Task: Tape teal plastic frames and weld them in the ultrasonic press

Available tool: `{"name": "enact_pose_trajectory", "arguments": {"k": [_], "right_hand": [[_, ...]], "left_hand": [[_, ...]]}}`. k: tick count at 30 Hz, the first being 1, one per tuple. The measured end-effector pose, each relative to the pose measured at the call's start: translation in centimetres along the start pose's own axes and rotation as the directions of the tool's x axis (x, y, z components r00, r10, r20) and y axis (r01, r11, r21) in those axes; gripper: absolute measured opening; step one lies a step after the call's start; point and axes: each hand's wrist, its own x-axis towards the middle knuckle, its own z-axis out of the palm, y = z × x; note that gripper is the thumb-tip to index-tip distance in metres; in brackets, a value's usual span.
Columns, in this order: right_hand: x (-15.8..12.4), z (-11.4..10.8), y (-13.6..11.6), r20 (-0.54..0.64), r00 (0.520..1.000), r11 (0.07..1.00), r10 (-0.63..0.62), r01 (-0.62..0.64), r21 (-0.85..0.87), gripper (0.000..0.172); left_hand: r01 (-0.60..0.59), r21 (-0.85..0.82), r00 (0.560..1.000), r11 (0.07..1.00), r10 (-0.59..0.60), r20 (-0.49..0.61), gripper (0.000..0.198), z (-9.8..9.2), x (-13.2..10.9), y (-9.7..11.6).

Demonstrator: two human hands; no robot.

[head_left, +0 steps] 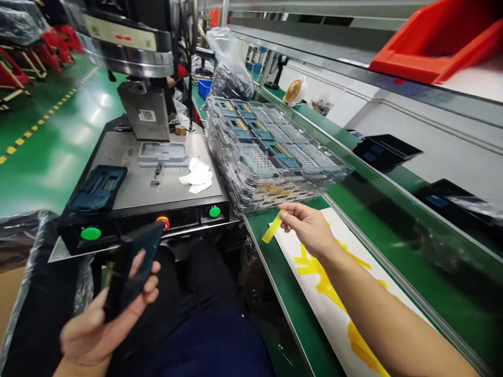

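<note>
Fingers of the right hand [308, 226] pinch a yellow strip [272, 229] at mid-frame, just above the white sheet [314, 293] already dotted with peeled strips. Lower left, the left hand [104, 319] is closed round a dark part [131, 269]. Trays [271, 157] stacked beyond hold more parts, so by my judgement much remains; the press [157, 173] stands unloaded

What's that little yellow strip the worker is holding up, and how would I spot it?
Start at the tall stack of clear plastic trays on the green bench. Just below its front edge, the right hand pinches a small yellow strip between its fingertips. Unlike the yellow strips stuck flat on the white sheet beneath, this one is lifted clear and hangs at a slant.
</note>
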Motion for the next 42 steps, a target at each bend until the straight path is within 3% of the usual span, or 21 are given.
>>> {"name": "enact_pose_trajectory", "arguments": {"k": [3,6,9,13,15,17,25,31,37,42], "right_hand": [[-0.6,5.3,-1.1,0.153,0.985,0.915,0.080,-0.134,0.381,0.039],[-1.1,10.3,-1.2,0.292,0.945,0.825,0.147,-0.280,0.490,0.042],[-1.5,14.3,-0.4,0.374,0.911,0.774,0.171,-0.359,0.521,0.042],[-2.0,17.4,1.2,0.416,0.888,0.716,0.195,-0.419,0.559,0.042],[-2.2,18.0,1.9,0.425,0.880,0.703,0.211,-0.439,0.559,0.041],[-2.3,18.1,2.3,0.433,0.874,0.701,0.220,-0.450,0.553,0.041],[-2.1,17.5,2.3,0.426,0.866,0.651,0.263,-0.485,0.584,0.039],[-2.2,17.7,2.4,0.472,0.839,0.629,0.272,-0.526,0.572,0.038],[-2.5,17.8,2.5,0.496,0.837,0.664,0.231,-0.508,0.548,0.040],[-2.9,17.9,2.6,0.475,0.863,0.702,0.172,-0.446,0.555,0.040]], "left_hand": [[0.040,0.030,0.982,0.999,-0.045,0.184,0.084,0.3,-1.2,-2.9],[0.033,0.114,0.971,0.993,-0.059,0.231,0.088,0.3,-1.0,-3.9],[0.004,0.209,0.990,0.978,-0.034,0.136,0.078,0.1,-0.4,-4.2],[0.008,0.219,0.988,0.976,0.026,-0.151,0.041,0.2,0.3,-5.0],[0.019,0.210,0.967,0.978,0.036,-0.254,0.034,0.4,0.7,-5.3],[0.022,0.208,0.960,0.978,0.038,-0.279,0.037,0.9,1.2,-5.6],[0.107,0.218,0.970,0.970,-0.054,-0.238,0.043,3.2,2.6,-6.2],[0.092,0.165,0.982,0.982,-0.062,-0.178,0.057,4.0,2.9,-6.0],[0.089,0.122,0.982,0.989,-0.066,-0.177,0.047,3.9,2.7,-5.9],[0.088,0.088,0.977,0.992,-0.068,-0.201,0.042,4.0,2.7,-5.9]]}}
